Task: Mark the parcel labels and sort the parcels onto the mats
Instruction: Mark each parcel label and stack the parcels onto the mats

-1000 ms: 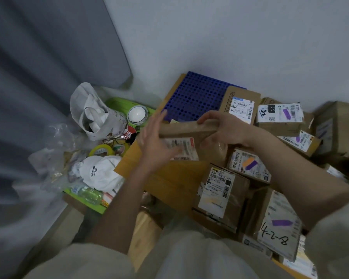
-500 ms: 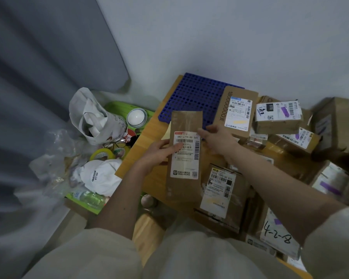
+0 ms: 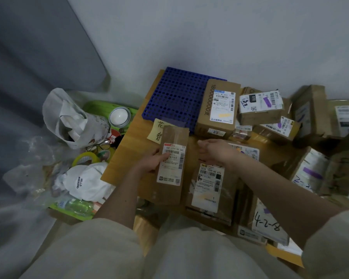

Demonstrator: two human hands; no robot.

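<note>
Closest to the person, the left hand point(image 3: 152, 161) holds the left edge of a long flat brown parcel point(image 3: 172, 168), with the thumb pressed on its white label point(image 3: 172, 164); the fingers go under it, so I cannot see them. The parcel lies on the wooden table point(image 3: 127, 156), label up, and the label looks clean (no pen mark or purple stripe that I can see). Just to the right, the right hand point(image 3: 216, 153) hovers above the other boxes with its fingers out straight, holding nothing and not touching the parcel. I think the step in hand is getting this parcel ready to be marked. The next move likely needs a pen, and I cannot see one, so the free hand must find it while the other keeps the parcel flat. Past the parcel's top end is a yellow note point(image 3: 157, 129), partly covered. Farther back lies a blue mat point(image 3: 175, 97) full of holes, with a tall box point(image 3: 218, 107) on its right side.
</note>
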